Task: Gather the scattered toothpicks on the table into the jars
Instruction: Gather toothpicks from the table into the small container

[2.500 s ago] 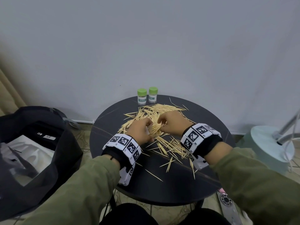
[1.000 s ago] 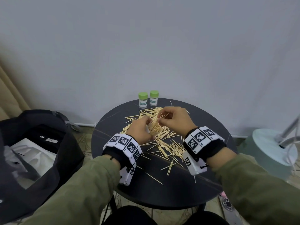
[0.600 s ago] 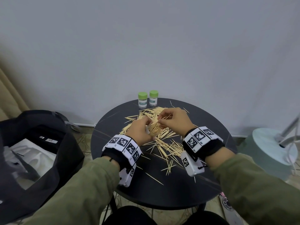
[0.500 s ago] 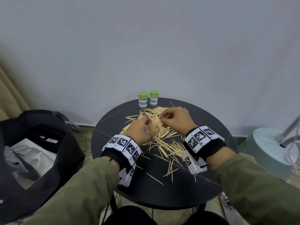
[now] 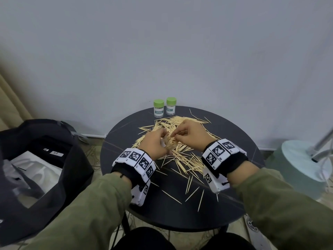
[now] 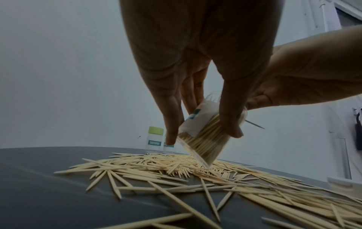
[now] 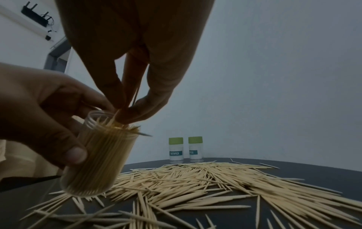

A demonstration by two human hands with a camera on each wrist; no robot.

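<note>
My left hand (image 5: 157,141) grips a clear open jar (image 7: 99,156), tilted and packed with toothpicks, just above the pile; the same jar (image 6: 203,136) shows between its fingers in the left wrist view. Over the jar's mouth my right hand (image 5: 187,135) pinches a few toothpicks (image 7: 135,94), their tips among the picks in the opening. Loose toothpicks (image 5: 182,156) lie scattered across the round black table (image 5: 234,141). Two capped jars with green lids (image 5: 158,108) (image 5: 171,106) stand at the far edge.
A black open bag (image 5: 36,159) with white contents sits on the floor to the left. A pale round lamp base (image 5: 302,159) stands to the right. The white wall rises right behind the table. Stray toothpicks (image 5: 191,184) lie toward the near edge.
My right hand lifted off the pile with a pinch of toothpicks and brought them to the mouth of the jar in my left hand. The left hand has stayed in place.
</note>
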